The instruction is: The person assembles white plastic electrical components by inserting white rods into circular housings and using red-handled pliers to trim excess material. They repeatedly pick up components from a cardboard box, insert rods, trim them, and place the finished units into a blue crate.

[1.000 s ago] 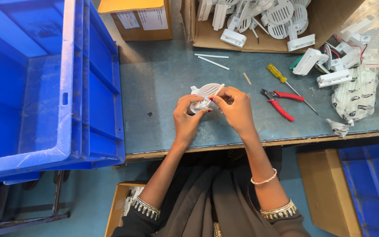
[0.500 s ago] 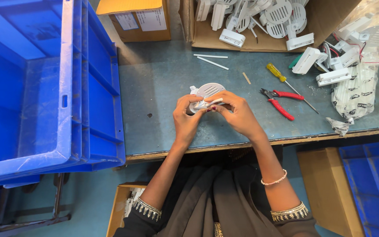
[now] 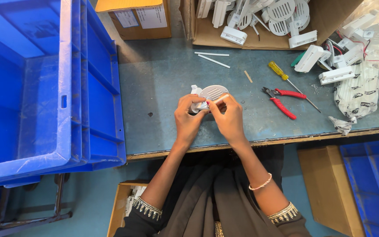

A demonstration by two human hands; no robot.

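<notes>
Both hands meet over the middle of the grey-blue table (image 3: pixel 163 83). My left hand (image 3: pixel 188 117) grips a small white round plastic part with a slotted grille (image 3: pixel 213 92) from its left side. My right hand (image 3: pixel 229 117) pinches a thin pale stick (image 3: pixel 219 99) against the front of that part. The lower half of the part is hidden behind my fingers.
A big blue crate (image 3: pixel 44 87) fills the left. Red-handled pliers (image 3: pixel 280 100) and a yellow-handled screwdriver (image 3: pixel 286 80) lie to the right. A cardboard box of white parts (image 3: pixel 259 22) stands at the back, more white parts and a plastic bag (image 3: pixel 358 83) at the right.
My hands stay together on the white part; the right hand has shifted slightly, bringing the thin stick across the part's front.
</notes>
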